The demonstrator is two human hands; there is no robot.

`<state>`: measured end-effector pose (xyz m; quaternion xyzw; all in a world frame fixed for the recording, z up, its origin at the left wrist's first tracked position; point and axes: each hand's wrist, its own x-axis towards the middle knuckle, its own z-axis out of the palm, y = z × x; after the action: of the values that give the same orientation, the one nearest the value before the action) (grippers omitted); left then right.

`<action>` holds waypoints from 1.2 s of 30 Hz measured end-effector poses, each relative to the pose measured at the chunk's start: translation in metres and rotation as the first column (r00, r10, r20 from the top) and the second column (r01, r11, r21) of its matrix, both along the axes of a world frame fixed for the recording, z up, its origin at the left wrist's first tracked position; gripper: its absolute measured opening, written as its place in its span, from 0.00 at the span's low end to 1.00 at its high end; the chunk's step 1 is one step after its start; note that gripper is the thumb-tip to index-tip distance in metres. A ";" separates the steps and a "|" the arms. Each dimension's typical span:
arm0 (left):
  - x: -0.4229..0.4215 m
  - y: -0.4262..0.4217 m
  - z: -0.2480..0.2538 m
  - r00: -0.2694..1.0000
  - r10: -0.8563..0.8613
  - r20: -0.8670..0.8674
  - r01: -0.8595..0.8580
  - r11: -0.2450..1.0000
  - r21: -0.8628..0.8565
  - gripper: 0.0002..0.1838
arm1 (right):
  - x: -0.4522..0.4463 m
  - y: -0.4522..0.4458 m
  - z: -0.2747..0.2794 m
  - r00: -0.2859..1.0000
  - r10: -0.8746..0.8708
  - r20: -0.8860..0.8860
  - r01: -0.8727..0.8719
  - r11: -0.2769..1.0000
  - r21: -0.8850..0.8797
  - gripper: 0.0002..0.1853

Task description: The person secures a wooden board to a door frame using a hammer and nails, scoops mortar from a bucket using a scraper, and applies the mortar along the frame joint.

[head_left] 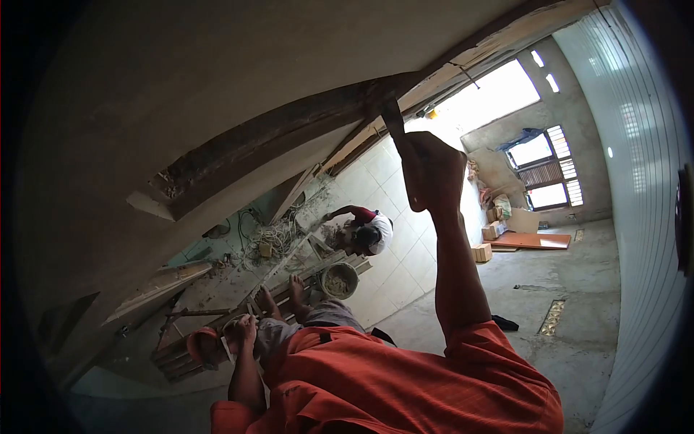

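Observation:
My right hand (434,170) is raised high, its fingers closed around the handle of a putty knife (392,118). The flat dark blade reaches the lower edge of a curved, rough brown recess (282,130) in the plastered surface (217,65); I cannot tell whether it touches. Lower down on the left, my left hand (244,331) is closed on the edge of an orange round container (205,347). What the container holds is too dark to make out.
My bare feet stand high on wooden planks (282,293). Below are a mortar bucket (339,281), a crouching co-worker (370,233) and tangled cord (267,242). Cardboard boxes (494,230) and an orange-brown board (531,240) lie farther off, near a window (542,170).

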<state>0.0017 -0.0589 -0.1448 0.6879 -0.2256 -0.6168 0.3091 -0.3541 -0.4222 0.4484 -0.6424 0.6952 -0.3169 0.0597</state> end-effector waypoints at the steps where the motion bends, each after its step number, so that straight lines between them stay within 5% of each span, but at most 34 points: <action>1: -0.002 -0.001 0.000 1.000 0.011 -0.013 -0.011 1.000 0.015 0.14 | 0.000 -0.004 0.004 1.000 0.002 -0.003 -0.002 1.000 -0.001 0.09; 7: -0.008 -0.017 0.020 1.000 -0.028 -0.014 0.027 0.999 -0.038 0.17 | 0.006 -0.024 0.027 0.997 -0.052 -0.061 0.061 0.986 0.154 0.22; 11: -0.007 -0.032 0.058 0.998 -0.067 0.016 0.066 0.997 0.036 0.18 | -0.014 -0.013 0.024 0.991 0.004 -0.132 0.008 0.996 0.091 0.21; 17: 0.002 -0.020 0.037 0.991 -0.083 0.108 0.083 0.997 0.004 0.18 | -0.003 0.001 0.029 1.000 -0.003 -0.020 0.005 0.992 0.127 0.17; 21: -0.002 -0.013 0.024 0.999 0.028 0.027 -0.025 0.996 -0.082 0.18 | 0.007 -0.013 0.031 0.991 0.034 -0.132 -0.016 0.991 0.136 0.14; 23: -0.003 -0.024 0.062 0.976 -0.154 0.155 0.148 0.988 0.045 0.17 | 0.011 -0.017 0.030 0.992 0.020 -0.122 -0.002 0.989 0.150 0.13; 25: -0.007 -0.021 0.053 0.986 -0.111 0.126 0.110 0.994 0.009 0.17 | 0.008 -0.024 0.026 0.993 0.008 -0.114 0.012 0.986 0.169 0.13; 33: -0.006 -0.027 0.040 0.994 -0.061 0.089 0.058 0.998 0.033 0.16 | 0.001 -0.012 0.036 0.950 0.056 -0.308 -0.024 0.994 0.107 0.18; 36: -0.006 -0.024 0.036 0.991 -0.041 0.126 0.041 0.999 0.009 0.17 | 0.007 0.003 0.044 0.981 -0.023 -0.191 0.055 0.984 0.167 0.22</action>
<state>-0.0041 -0.0828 -0.1085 0.7217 -0.2568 -0.5790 0.2792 -0.3470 -0.4190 0.4925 -0.6483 0.7349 -0.1948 0.0423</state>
